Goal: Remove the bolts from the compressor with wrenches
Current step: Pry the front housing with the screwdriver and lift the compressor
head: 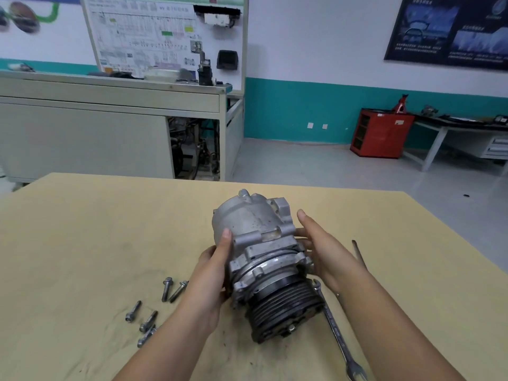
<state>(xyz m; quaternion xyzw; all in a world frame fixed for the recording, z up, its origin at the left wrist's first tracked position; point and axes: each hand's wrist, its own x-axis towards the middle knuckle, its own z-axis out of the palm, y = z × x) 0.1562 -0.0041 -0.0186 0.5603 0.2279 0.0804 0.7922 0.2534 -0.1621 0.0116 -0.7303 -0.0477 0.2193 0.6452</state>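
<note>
Compressor (264, 259): on table (82, 229); likely heavy, rigid; hold by body, not pulley. Left hand (211, 273) grips its left side. Right hand (327, 254) straight-fingered, seemingly touching right side. Bolts (149, 309) lie left, wrench (335, 328) right.

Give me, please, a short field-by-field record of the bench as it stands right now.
Workpiece: compressor lying on its side on the table, pulley end towards the camera
Left hand: grips the compressor's left side, thumb on the body
Right hand: rests against the compressor's right side, fingers straight
Loose bolts: five, on the table left of the compressor
Tools: wrench lying on the table right of the pulley; second slim tool further back, type unclear
</note>
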